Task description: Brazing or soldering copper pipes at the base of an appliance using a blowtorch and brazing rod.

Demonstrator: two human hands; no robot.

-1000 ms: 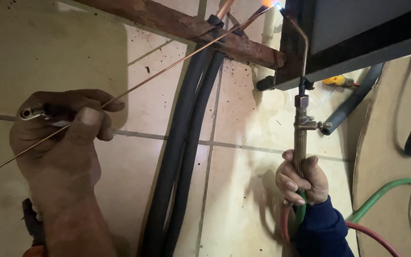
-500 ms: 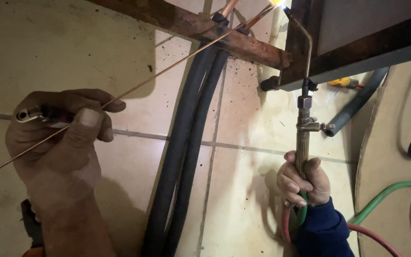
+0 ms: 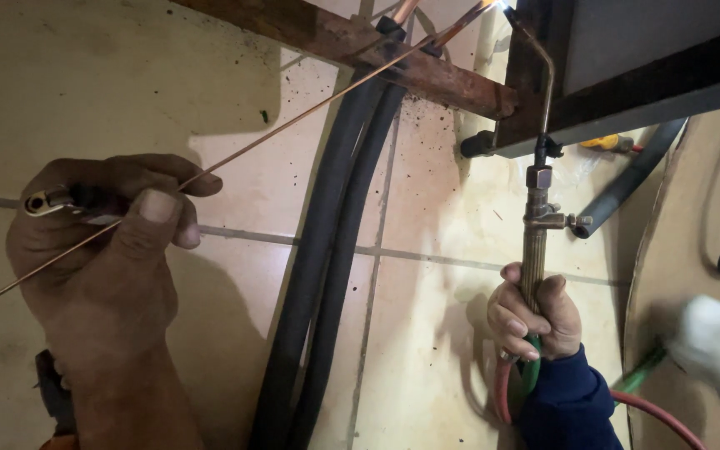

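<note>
My left hand (image 3: 97,250) pinches the copper filler rod (image 3: 293,121), its tip at the flame; my right hand (image 3: 535,321) grips the brass torch (image 3: 535,242). The joint looks unfinished.

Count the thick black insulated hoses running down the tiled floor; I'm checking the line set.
2: side by side, the left hose touching the right hose. Upper ends hidden behind the rusty bar.

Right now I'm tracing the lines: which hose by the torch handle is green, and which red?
The green hose runs straight down from the torch under the right hand; the red hose loops left of it, then trails right across the floor.
</note>
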